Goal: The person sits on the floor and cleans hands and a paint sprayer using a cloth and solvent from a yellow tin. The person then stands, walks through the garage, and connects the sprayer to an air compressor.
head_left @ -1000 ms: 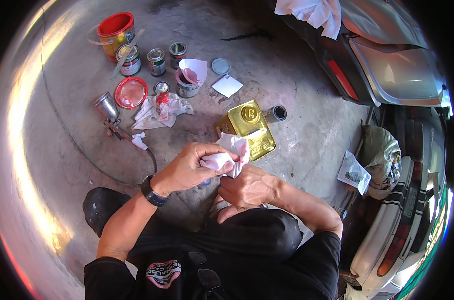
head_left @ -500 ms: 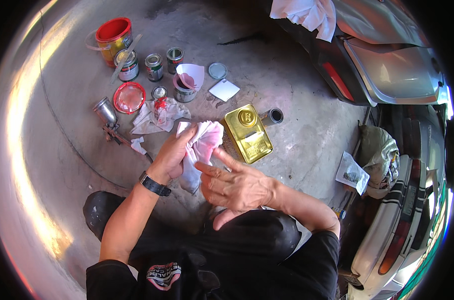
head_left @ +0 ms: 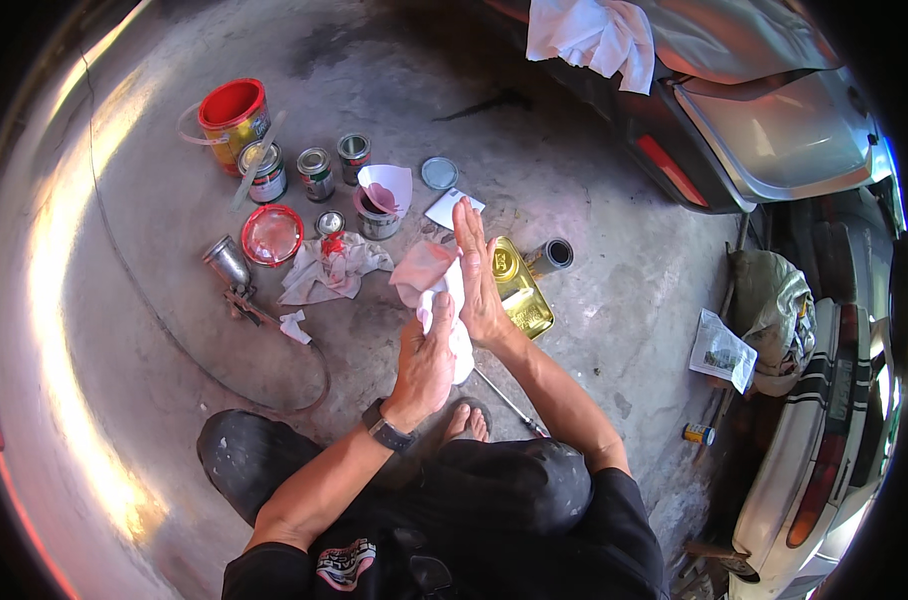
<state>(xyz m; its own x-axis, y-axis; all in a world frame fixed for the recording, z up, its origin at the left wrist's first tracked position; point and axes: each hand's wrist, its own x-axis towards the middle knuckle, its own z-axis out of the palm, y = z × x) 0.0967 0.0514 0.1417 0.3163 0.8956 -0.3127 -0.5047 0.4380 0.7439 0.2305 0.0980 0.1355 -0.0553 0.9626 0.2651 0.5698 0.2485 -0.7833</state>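
Note:
A white cloth (head_left: 429, 268) with pink stains is bunched between my hands over the floor. My left hand (head_left: 424, 370), with a watch on its wrist, grips the cloth, its thumb lying over the front. Flat and upright, my right hand (head_left: 480, 275) presses its palm side against the cloth, fingers stretched out. Behind the right hand, partly hidden, lies a gold rectangular tin (head_left: 529, 312). An open can with dark contents (head_left: 554, 254) stands against that tin's far right side.
Left of my hands are a red-stained rag (head_left: 336, 272), a spray gun (head_left: 226, 262) with its hose, and a red lid (head_left: 272, 235). Farther off stand a red-and-gold bucket (head_left: 236, 115), several paint cans (head_left: 316, 175) and a paper strainer (head_left: 392, 188). Car bumpers (head_left: 789, 450) line the right side.
The right hand has gone from pointing across the cloth to standing flat against it. Both hands and the cloth have shifted right, now covering part of the gold tin.

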